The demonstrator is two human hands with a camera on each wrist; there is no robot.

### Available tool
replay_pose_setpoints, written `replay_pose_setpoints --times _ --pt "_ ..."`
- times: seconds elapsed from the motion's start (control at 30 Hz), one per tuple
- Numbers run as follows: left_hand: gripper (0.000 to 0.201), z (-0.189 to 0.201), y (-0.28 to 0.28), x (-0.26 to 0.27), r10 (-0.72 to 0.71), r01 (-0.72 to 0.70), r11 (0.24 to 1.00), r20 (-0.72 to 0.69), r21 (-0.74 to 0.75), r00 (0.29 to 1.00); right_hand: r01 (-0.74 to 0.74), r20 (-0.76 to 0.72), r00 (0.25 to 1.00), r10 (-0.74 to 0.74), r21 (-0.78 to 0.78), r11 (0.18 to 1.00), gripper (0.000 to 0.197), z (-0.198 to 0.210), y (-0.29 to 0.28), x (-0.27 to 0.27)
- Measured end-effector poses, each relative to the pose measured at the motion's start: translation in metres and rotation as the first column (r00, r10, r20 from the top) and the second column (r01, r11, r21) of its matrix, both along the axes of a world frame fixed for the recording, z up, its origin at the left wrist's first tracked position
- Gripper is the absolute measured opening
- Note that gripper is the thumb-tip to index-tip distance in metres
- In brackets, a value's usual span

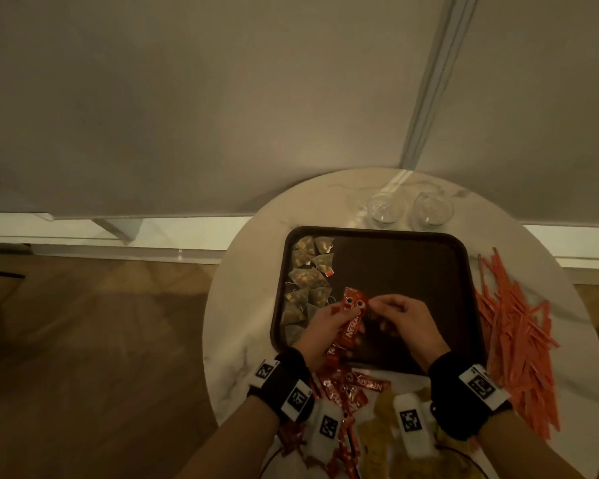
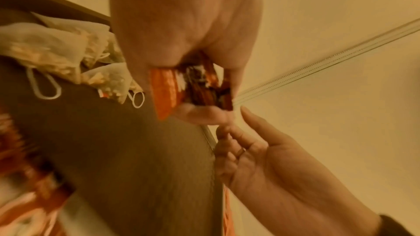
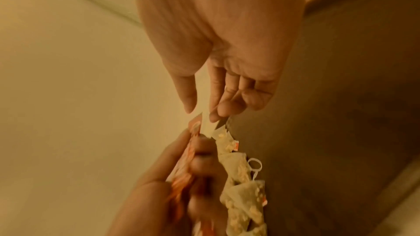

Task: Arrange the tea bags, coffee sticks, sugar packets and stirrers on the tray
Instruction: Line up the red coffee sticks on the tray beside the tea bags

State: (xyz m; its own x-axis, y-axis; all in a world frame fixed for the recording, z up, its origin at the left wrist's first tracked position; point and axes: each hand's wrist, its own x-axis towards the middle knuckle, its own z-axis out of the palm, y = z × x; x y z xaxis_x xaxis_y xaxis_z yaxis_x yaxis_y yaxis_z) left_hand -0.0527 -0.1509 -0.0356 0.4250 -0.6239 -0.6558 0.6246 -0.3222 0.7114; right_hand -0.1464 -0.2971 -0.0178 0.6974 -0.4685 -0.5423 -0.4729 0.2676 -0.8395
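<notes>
- The left hand is curling its fingers round a bunch of red coffee sticks and holding them over the near-left part of the dark tray.
- The right hand is hovering just right of the bunch, its thumb and forefinger narrowed toward the far tip of the sticks; the right wrist view is showing a small gap between the two fingertips, so whether they are pinching anything cannot be told.
- Tea bags are lying in a column along the tray's left side, some overlapping.
- More coffee sticks are lying heaped on the round marble table, near the tray's near edge and between the wrists.
- Yellowish sugar packets are sitting on the table just right of that heap.
- Orange stirrers are lying scattered on the table right of the tray.
- Two glasses are standing on the table beyond the tray's far edge.
</notes>
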Motion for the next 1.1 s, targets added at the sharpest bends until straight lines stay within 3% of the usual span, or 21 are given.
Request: replay_pose_setpoints --times 0.13,0.37,0.5,0.6,0.67,0.87,1.1 --pt "0.057 -0.007 -0.016 0.025 0.129 -0.136 0.989 0.105 0.062 0.986 -0.031 -0.013 0.999 0.031 0.047 0.998 0.012 -0.012 0.005 0.015" --pt "0.042 -0.022 -0.038 0.047 0.138 -0.158 0.983 0.191 0.092 0.972 -0.037 -0.010 0.999 0.038 0.067 0.997 0.010 -0.039 -0.007 0.055" --pt "0.049 -0.028 -0.036 0.061 0.158 -0.193 0.975 0.261 0.113 0.952 -0.033 -0.071 0.997 0.038 0.068 0.997 0.007 -0.052 -0.025 0.075" --pt "0.030 -0.030 -0.029 0.071 0.267 -0.315 0.936 0.267 0.156 0.926 -0.067 -0.133 0.989 0.064 -0.017 0.998 0.005 -0.066 -0.046 0.089" --pt "0.021 -0.024 -0.023 0.069 0.322 -0.352 0.926 0.199 0.139 0.926 -0.153 -0.194 0.973 0.128 -0.119 0.981 0.005 -0.077 -0.056 0.100" --pt "0.018 -0.012 -0.006 0.058 0.327 -0.340 0.937 0.134 0.084 0.935 -0.236 -0.303 0.939 0.160 -0.232 0.944 0.008 -0.103 -0.067 0.137" --pt "0.023 -0.014 0.003 0.048 0.273 -0.300 0.948 0.215 0.103 0.938 -0.301 -0.376 0.906 0.192 -0.257 0.918 0.024 -0.101 -0.068 0.160"
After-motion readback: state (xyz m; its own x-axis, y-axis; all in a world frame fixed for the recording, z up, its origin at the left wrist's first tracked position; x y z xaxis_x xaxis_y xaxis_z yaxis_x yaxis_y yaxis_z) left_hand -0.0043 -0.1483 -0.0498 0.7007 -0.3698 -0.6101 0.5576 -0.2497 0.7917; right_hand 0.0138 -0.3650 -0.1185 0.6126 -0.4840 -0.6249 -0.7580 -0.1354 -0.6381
